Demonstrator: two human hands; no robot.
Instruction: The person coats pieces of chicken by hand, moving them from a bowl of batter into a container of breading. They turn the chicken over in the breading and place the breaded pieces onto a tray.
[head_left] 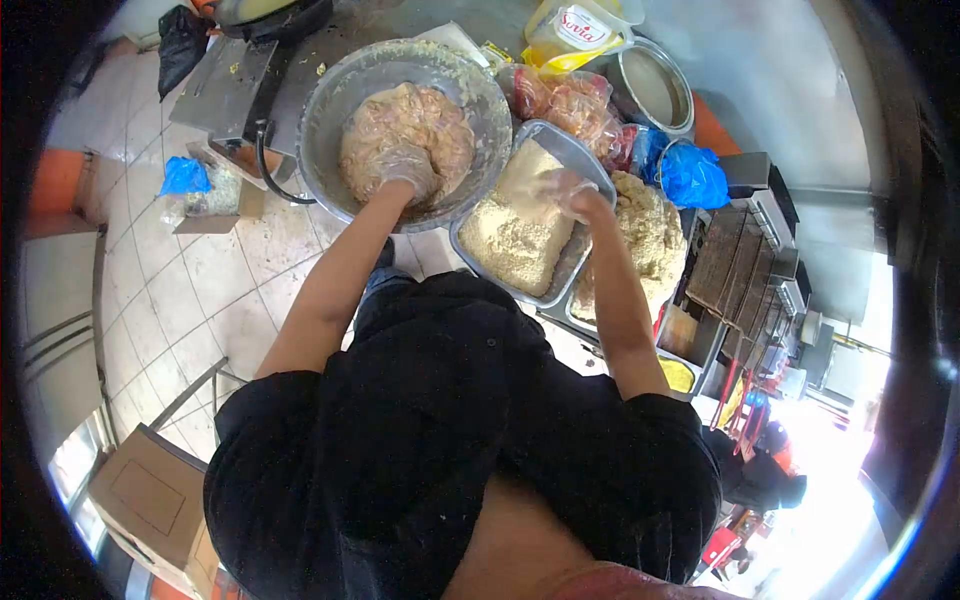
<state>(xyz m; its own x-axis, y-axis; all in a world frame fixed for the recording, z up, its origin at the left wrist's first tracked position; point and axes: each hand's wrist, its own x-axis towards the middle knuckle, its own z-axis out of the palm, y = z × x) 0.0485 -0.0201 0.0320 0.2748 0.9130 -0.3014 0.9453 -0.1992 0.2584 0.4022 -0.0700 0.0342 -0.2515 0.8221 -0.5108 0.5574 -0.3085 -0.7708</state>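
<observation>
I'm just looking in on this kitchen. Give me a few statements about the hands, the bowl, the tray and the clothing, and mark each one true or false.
1. The left hand is in the wet, lumpy mixture in the round bowl. True.
2. The right hand is in the round bowl too. False: it is at the tray of pale crumbs.
3. Both hands wear see-through gloves. True.
4. The person's top is white. False: it is black.
5. The tray is to the right of the round bowl. True.
</observation>
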